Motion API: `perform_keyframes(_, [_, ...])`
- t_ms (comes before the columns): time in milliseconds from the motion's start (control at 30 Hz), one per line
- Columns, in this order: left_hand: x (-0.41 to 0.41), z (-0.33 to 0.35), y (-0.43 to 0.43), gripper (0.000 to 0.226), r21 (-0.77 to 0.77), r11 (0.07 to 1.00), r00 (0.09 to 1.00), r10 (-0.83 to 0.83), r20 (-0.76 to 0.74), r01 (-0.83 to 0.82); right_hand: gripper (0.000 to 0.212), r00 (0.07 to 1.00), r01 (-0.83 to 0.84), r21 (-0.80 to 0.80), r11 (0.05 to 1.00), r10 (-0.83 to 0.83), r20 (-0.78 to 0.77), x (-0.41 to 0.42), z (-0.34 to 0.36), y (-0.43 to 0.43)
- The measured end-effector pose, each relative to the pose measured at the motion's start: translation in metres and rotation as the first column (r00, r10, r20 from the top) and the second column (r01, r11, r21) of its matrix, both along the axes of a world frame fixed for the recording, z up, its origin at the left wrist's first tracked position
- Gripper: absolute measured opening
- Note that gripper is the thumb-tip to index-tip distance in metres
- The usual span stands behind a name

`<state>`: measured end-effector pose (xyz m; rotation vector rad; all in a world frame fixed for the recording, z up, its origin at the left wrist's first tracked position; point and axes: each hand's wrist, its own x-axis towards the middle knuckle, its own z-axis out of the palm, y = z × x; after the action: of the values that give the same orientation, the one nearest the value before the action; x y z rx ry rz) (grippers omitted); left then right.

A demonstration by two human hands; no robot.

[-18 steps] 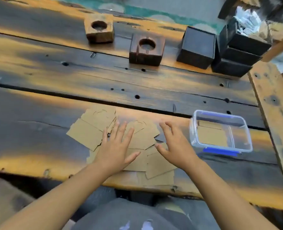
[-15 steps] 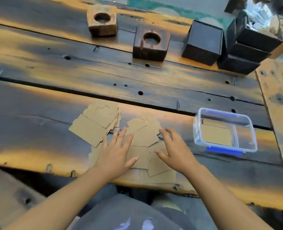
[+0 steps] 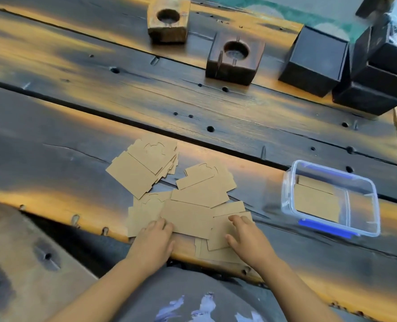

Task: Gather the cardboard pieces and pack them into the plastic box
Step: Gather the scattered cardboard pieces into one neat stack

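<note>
Two bare hands are working at the near edge of the wooden table (image 3: 53,163). The left hand (image 3: 154,240) is sitting on the near-left corner of the cardboard pieces (image 3: 193,201), fingers bent down onto them; pinching or only pressing, I cannot tell. The right hand (image 3: 247,238) is lying on the near-right pieces, fingers spread and relaxed, gripping nothing. Those pieces are lying fanned out and overlapping, reaching the table's near edge. Well apart to the right, the plastic box (image 3: 286,196) is sitting open-topped, blue clip (image 3: 325,228) facing us, more cardboard lying flat inside. Holed wooden blocks (image 3: 236,58) and black boxes (image 3: 316,59) are sitting along the far side.
</note>
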<state>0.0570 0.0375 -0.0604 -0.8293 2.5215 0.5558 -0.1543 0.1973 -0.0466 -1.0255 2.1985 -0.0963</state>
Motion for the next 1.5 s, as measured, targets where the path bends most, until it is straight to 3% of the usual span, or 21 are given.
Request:
perform_keyframes(300, [-0.026, -0.001, 0.004, 0.042, -0.015, 0.997, 0.995, 0.071, -0.076, -0.073, 0.039, 0.991, -0.106, -0.019, 0.994, 0.104, -0.084, -0.012, -0.004, -0.005])
perform_keyframes(600, [-0.034, -0.013, -0.003, 0.057, -0.038, 0.978, 0.979, 0.203, -0.025, -0.204, 0.049, 0.987, 0.035, 0.082, 0.996, -0.022, -0.159, -0.026, -0.016, -0.003])
perform_keyframes(733, [-0.039, -0.02, 0.0, 0.064, 0.067, 0.893, 0.89, 0.449, -0.075, -0.445, 0.062, 0.98, 0.15, 0.111, 0.982, -0.132, -0.148, -0.032, -0.022, 0.007])
perform_keyframes(933, [-0.051, -0.027, 0.0, 0.075, 0.071, 0.785, 0.775, 0.619, -0.131, -0.615, 0.065, 0.962, 0.256, 0.115, 0.96, -0.241, -0.13, -0.03, -0.031, 0.015])
perform_keyframes(1133, [-0.062, -0.033, 0.0, 0.074, 0.078, 0.758, 0.746, 0.651, -0.14, -0.647, 0.049, 0.933, 0.359, 0.091, 0.929, -0.352, -0.077, -0.025, -0.034, 0.013])
perform_keyframes(1233, [-0.062, -0.032, 0.002, 0.072, 0.201, 0.723, 0.705, 0.69, -0.164, -0.661, 0.045, 0.92, 0.391, 0.062, 0.918, -0.389, -0.039, -0.027, -0.037, 0.012])
perform_keyframes(1333, [-0.059, -0.031, 0.007, 0.059, 0.282, 0.684, 0.665, 0.726, -0.174, -0.673, 0.042, 0.914, 0.402, 0.068, 0.913, -0.405, 0.02, -0.032, -0.039, 0.012])
perform_keyframes(1433, [-0.055, -0.032, 0.013, 0.044, 0.359, 0.667, 0.657, 0.735, -0.17, -0.653, 0.024, 0.916, 0.394, 0.047, 0.918, -0.396, 0.064, -0.034, -0.038, 0.017])
perform_keyframes(1500, [-0.052, -0.032, 0.018, 0.035, 0.442, 0.624, 0.643, 0.755, -0.127, -0.645, 0.03, 0.893, 0.428, 0.04, 0.903, -0.429, 0.134, -0.034, -0.038, 0.021])
